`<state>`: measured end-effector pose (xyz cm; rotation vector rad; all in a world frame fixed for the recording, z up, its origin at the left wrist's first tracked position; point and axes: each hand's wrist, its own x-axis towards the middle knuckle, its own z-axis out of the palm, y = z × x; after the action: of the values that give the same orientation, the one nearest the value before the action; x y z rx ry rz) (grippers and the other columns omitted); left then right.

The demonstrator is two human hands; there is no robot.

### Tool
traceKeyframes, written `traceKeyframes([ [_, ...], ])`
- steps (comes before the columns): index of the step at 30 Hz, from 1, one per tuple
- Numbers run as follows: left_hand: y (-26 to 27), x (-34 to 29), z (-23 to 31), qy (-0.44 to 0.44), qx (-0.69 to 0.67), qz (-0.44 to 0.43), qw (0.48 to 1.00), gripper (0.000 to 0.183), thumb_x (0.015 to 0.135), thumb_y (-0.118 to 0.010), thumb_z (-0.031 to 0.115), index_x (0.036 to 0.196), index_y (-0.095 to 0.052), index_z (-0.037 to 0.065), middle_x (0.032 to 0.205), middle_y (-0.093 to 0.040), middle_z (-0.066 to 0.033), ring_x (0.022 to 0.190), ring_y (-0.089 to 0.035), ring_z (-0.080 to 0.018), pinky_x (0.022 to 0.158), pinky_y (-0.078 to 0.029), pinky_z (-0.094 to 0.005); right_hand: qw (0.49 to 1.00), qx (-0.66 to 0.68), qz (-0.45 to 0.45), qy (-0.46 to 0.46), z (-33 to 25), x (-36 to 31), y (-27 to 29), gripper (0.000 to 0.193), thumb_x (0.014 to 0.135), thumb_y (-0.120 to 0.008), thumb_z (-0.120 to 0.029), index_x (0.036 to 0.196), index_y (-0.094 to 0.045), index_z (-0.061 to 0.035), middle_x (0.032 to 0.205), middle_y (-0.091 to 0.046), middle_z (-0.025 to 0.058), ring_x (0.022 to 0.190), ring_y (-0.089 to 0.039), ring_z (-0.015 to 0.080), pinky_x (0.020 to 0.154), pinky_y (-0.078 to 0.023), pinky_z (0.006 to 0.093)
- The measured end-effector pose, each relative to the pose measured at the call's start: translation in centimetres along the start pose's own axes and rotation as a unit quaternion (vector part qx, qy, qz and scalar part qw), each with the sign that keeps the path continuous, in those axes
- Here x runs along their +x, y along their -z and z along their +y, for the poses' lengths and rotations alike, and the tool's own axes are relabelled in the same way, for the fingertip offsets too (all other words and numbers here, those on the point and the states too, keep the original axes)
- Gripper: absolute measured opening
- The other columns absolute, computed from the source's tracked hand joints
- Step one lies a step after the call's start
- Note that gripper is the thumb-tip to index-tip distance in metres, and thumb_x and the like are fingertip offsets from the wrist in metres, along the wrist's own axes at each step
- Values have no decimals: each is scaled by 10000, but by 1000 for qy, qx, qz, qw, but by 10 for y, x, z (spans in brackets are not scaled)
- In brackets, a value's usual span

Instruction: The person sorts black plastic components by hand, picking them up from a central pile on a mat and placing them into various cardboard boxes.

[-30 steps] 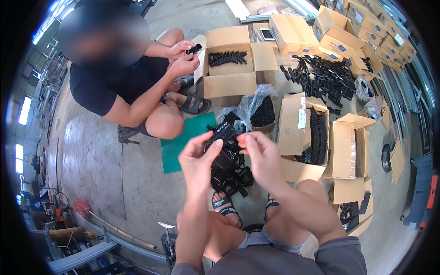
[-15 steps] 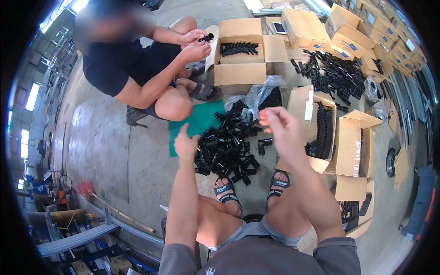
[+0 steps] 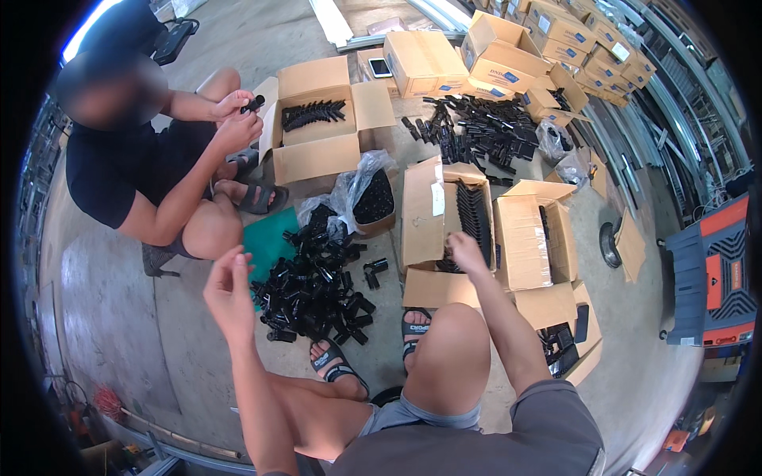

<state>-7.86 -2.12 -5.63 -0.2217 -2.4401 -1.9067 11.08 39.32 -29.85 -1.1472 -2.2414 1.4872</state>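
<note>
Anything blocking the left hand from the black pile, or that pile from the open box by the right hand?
Nothing visible between the left hand and the pile of black parts. Toward the open box by the right hand, two or so loose black parts lie between, and its left flap extends toward the pile.

The grey floor (image 3: 631,333) holds brown cardboard boxes (image 3: 520,246) and a flat green sheet (image 3: 266,240). Shiny black tube-like parts (image 3: 311,287) lie in heaps.

From your head, the left fisheye looks down and forward: your grey T-shirt (image 3: 468,444) sits closest, your left hand (image 3: 230,295) and right hand (image 3: 467,252) farther out, stacked cardboard cartons (image 3: 556,51) well beyond.
</note>
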Motion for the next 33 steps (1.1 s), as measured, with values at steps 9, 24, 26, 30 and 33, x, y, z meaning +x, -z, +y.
traceKeyframes([
  [9,-40,39,-42,-47,237,-326,914,225,895,-710,161,1097,-735,64,934,-757,-141,864,-746,-249,775,-572,-347,956,-92,-239,140,-90,-22,-62,406,1010,-547,-316,1245,-639,3,1217,-681,213,1177,-629,362,1040,-466,397],
  [24,-224,246,-152,-78,357,-218,905,450,896,-708,346,1251,-648,77,1116,-718,-203,1051,-680,-386,901,-534,-474,899,-353,23,260,3,161,-93,494,927,-609,-207,1357,-503,11,1500,-412,266,1423,-346,439,1192,-280,529],
  [26,-253,288,-168,-92,320,-184,925,567,868,-728,389,1300,-613,40,1167,-691,-240,1095,-662,-400,931,-518,-484,908,-322,81,254,7,165,-115,520,880,-624,-132,1357,-482,17,1491,-411,279,1412,-351,462,1192,-287,530],
  [30,-309,350,-201,-50,302,-128,943,730,823,-757,457,1369,-557,15,1249,-647,-254,1177,-613,-394,997,-483,-469,917,-325,62,222,-8,160,-123,526,864,-625,-171,1347,-503,-4,1504,-421,242,1436,-343,414,1210,-253,533],
  [33,-359,381,-208,-21,349,-105,931,822,795,-770,515,1403,-526,19,1349,-589,-237,1262,-545,-380,1051,-446,-457,916,-348,54,194,-5,167,-120,548,841,-639,-166,1353,-491,-33,1506,-424,225,1439,-343,415,1201,-267,539],
])
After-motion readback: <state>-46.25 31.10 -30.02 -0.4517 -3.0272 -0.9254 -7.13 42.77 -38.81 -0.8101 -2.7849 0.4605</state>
